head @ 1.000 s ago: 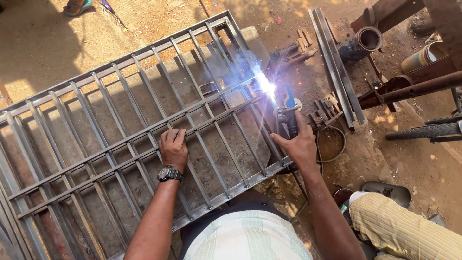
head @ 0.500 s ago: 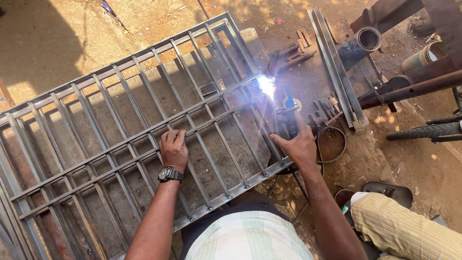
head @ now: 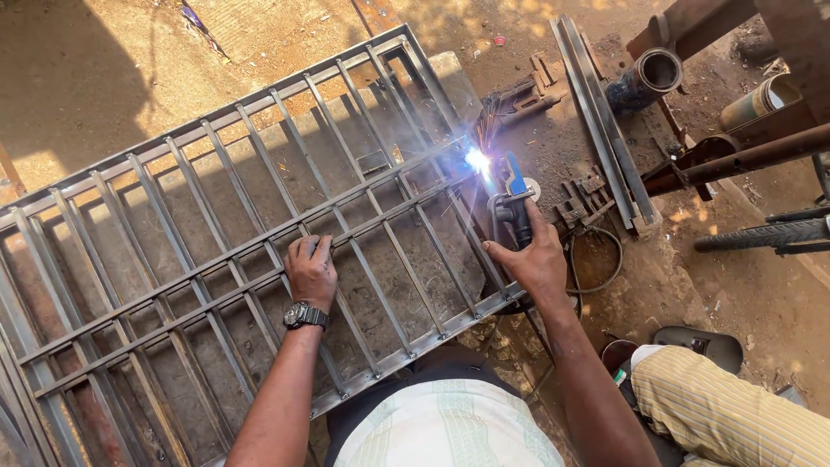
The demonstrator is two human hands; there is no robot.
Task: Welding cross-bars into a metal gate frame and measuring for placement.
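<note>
Head view: right hand point(head: 538, 259) clasps the welding holder point(head: 516, 207); left hand point(head: 311, 270) presses fingers-curled on the metal grille point(head: 173, 259).

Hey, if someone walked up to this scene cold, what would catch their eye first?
The bright blue-white welding arc throwing sparks, where the right hand holds a blue electrode holder against the grille's right part. Next, the big grey metal grille lying flat across the dirt, with the left hand, wearing a wristwatch, pressed on a crossbar. Rusty pipes and steel bars lie at upper right.
</note>
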